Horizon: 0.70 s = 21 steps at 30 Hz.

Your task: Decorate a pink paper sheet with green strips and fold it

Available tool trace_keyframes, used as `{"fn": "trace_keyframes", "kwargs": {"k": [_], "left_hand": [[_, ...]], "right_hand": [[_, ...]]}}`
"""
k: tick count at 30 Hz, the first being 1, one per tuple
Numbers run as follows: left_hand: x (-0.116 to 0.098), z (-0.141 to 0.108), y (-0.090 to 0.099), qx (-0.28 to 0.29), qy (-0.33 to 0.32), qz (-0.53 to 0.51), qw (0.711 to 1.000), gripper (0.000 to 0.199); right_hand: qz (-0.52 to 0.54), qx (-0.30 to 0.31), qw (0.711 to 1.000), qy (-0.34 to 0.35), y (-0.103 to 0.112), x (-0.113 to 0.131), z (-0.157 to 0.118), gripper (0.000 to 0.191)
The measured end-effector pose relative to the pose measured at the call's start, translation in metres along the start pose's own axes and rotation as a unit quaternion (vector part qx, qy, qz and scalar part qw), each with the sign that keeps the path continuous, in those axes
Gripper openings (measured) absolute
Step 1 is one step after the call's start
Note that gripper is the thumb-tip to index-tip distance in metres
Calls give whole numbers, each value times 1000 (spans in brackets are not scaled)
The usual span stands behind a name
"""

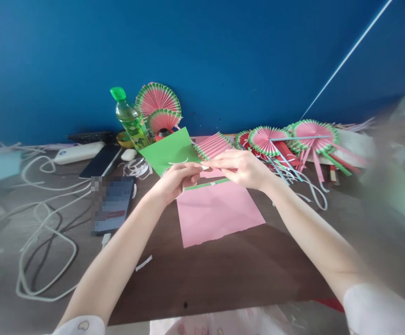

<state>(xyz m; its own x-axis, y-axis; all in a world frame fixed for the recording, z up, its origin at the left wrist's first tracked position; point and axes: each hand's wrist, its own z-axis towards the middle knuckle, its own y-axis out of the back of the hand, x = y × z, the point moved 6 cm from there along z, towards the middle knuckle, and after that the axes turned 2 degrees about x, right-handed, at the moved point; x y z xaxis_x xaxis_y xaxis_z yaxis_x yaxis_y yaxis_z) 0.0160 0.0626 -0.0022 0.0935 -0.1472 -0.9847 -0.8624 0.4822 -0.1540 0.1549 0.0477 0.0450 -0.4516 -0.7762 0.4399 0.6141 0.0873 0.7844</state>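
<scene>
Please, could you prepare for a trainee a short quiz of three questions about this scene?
1. True or false: the left hand and the right hand are close together.
2. Choose: the bottle has a cap that is A) red, B) white, C) green.
3. Fill in: the phone with a lit screen lies to the ___ of the flat pink sheet.

Key: 1. True. 2. C. 3. Left.

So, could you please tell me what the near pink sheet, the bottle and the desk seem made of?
The near pink sheet: matte paper or thin card, flat with a slightly ragged edge. The bottle: probably clear, glossy plastic, transparent above its label. The desk: perhaps wood or laminate with low sheen, given its smooth, dark brown top.
</scene>
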Motion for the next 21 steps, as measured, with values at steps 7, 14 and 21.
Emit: {"fn": "trace_keyframes", "kwargs": {"k": [7,14,21], "left_hand": [[-2,-1,3,-26,-13,42,999,16],[-6,-3,-3,-27,-7,74,997,20],[-4,-1,-2,-16,-25,89,996,23]], "right_hand": [[40,-80,996,-14,8,5,0,21],[61,-82,995,16,-1,9,2,6],[93,-85,992,-11,-1,4,2,3]]}}
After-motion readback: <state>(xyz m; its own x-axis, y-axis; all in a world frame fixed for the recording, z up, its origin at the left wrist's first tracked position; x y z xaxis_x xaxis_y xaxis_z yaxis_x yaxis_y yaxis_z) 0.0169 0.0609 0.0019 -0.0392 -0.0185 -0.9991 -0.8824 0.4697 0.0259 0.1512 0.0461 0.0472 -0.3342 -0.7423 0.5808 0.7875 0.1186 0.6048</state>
